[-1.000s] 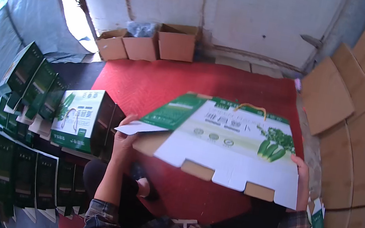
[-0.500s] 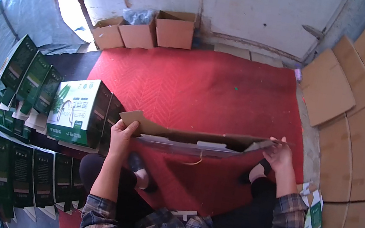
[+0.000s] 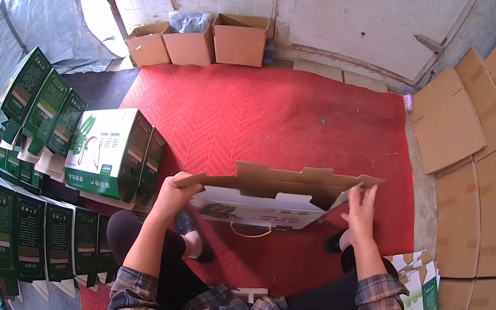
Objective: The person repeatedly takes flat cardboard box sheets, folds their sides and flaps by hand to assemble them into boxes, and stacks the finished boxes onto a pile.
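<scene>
The carton is found over the near part of the red mat, between the person's hands; whether its underside is touching the mat cannot be told. Its top is open, with brown flaps standing along the edge toward the mat's far end. The left end is grasped by the left hand, thumb and fingers being closed on the board. The right end is touched by the right hand, its fingers extended along the flap; whether a firm pinch is applied cannot be told.

The material is judged to be thin, light cardboard, stiff across the panels but easily bent at the creases. The printed face is smooth and may be found slightly slippery; the flaps are judged liable to creasing or tearing if pulled hard. Hold is best taken at both ends, near the folded corners, where the board should be firmest. The rope handle, hanging over the mat from the printed side, is not considered a suitable grip while the carton stands open.
</scene>
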`<state>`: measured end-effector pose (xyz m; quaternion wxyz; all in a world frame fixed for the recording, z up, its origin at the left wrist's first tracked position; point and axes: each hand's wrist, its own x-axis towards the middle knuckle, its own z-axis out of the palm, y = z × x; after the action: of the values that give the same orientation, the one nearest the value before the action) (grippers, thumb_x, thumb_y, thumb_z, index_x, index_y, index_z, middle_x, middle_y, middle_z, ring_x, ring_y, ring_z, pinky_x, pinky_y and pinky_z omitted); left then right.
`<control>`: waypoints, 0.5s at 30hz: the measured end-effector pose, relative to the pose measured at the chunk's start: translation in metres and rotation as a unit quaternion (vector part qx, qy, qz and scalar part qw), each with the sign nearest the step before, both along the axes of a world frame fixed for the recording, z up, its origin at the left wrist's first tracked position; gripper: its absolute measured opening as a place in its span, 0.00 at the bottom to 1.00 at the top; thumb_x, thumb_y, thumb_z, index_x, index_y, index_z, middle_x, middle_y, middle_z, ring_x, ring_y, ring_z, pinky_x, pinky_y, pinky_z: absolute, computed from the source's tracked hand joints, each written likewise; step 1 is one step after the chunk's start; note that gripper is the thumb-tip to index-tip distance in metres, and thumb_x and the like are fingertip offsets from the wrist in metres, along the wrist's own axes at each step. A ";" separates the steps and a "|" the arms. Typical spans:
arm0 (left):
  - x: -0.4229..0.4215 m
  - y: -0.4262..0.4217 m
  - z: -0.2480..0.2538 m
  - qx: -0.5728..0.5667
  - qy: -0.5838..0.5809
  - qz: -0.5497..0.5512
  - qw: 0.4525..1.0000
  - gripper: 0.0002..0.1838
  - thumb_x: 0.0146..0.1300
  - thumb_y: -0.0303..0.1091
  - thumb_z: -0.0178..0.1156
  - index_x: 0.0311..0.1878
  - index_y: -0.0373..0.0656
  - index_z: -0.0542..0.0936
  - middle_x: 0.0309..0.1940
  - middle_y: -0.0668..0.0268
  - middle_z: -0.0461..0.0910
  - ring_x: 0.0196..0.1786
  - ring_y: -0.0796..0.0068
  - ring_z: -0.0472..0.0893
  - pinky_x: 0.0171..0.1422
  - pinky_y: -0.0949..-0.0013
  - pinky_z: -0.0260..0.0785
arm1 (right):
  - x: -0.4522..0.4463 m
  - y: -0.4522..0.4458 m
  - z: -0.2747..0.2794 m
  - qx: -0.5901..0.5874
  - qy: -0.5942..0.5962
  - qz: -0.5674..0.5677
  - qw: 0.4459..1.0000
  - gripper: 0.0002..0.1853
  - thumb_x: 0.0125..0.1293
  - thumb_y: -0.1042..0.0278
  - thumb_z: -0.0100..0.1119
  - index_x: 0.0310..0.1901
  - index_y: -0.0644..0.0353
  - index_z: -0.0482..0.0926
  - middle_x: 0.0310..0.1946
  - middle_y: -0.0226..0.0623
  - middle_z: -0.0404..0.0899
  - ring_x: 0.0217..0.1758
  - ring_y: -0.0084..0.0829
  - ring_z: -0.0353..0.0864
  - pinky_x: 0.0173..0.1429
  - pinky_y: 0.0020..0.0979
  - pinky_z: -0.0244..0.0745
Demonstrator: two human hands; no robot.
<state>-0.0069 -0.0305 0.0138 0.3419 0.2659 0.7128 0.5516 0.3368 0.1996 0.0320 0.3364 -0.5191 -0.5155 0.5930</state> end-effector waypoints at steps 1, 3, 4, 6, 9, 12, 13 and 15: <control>-0.001 -0.001 -0.002 0.007 0.018 -0.017 1.000 0.08 0.59 0.25 0.66 0.43 0.37 0.85 0.34 0.69 0.83 0.38 0.80 0.79 0.45 0.72 0.70 | -0.001 -0.007 -0.005 0.032 -0.026 0.027 0.999 0.60 0.62 0.44 0.66 0.75 0.68 0.31 0.76 0.55 0.43 0.77 0.46 0.50 0.76 0.42 0.52; 0.000 -0.004 0.004 0.002 0.049 -0.025 0.998 0.10 0.57 0.25 0.65 0.44 0.37 0.86 0.35 0.66 0.82 0.39 0.77 0.79 0.46 0.71 0.70 | -0.002 -0.001 -0.053 0.107 -0.019 0.022 0.994 0.63 0.56 0.52 0.73 0.74 0.73 0.33 0.75 0.59 0.43 0.78 0.49 0.49 0.78 0.37 0.49; 0.001 -0.005 0.007 -0.004 0.072 -0.045 0.996 0.11 0.57 0.25 0.65 0.44 0.38 0.86 0.35 0.65 0.82 0.40 0.75 0.79 0.46 0.71 0.70 | -0.005 -0.007 -0.050 0.152 -0.135 0.030 0.979 0.63 0.53 0.52 0.74 0.74 0.73 0.34 0.75 0.60 0.44 0.78 0.50 0.48 0.78 0.39 0.48; 0.000 -0.008 0.011 -0.020 0.122 -0.088 0.988 0.12 0.56 0.25 0.64 0.44 0.38 0.87 0.36 0.65 0.81 0.41 0.74 0.79 0.46 0.71 0.70 | -0.011 -0.006 -0.055 0.223 -0.249 0.015 0.942 0.61 0.50 0.60 0.74 0.74 0.73 0.37 0.75 0.61 0.46 0.79 0.51 0.47 0.80 0.40 0.44; 0.005 -0.010 0.009 -0.012 0.131 -0.085 0.988 0.13 0.57 0.25 0.64 0.46 0.38 0.86 0.35 0.65 0.81 0.40 0.75 0.79 0.46 0.71 0.70 | -0.011 0.006 -0.065 0.215 -0.233 -0.016 0.948 0.55 0.52 0.70 0.68 0.74 0.72 0.39 0.75 0.60 0.47 0.79 0.50 0.49 0.79 0.37 0.48; 0.005 -0.010 -0.003 0.016 0.075 -0.071 0.995 0.12 0.60 0.25 0.63 0.48 0.40 0.84 0.36 0.70 0.80 0.40 0.82 0.77 0.46 0.73 0.70 | -0.009 0.012 -0.063 0.231 -0.189 -0.026 0.954 0.48 0.52 0.78 0.59 0.74 0.68 0.44 0.73 0.57 0.54 0.76 0.48 0.56 0.76 0.36 0.54; 0.005 -0.010 -0.006 0.041 0.043 -0.063 0.996 0.12 0.62 0.25 0.63 0.50 0.40 0.82 0.37 0.72 0.80 0.41 0.84 0.76 0.47 0.74 0.70 | -0.008 0.015 -0.066 0.242 -0.162 -0.034 0.956 0.46 0.53 0.80 0.57 0.74 0.67 0.47 0.72 0.55 0.57 0.75 0.46 0.59 0.75 0.37 0.56; 0.010 -0.009 -0.006 0.090 0.032 -0.059 0.994 0.13 0.66 0.25 0.61 0.53 0.39 0.79 0.41 0.72 0.80 0.44 0.85 0.75 0.49 0.75 0.69 | -0.004 0.020 -0.052 0.203 -0.118 -0.013 0.972 0.44 0.54 0.81 0.55 0.74 0.65 0.49 0.71 0.52 0.60 0.74 0.43 0.61 0.75 0.36 0.56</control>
<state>0.0029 -0.0392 0.0078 0.3257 0.3545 0.6537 0.5839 0.3325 0.2194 -0.0200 0.3792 -0.5132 -0.6542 0.4061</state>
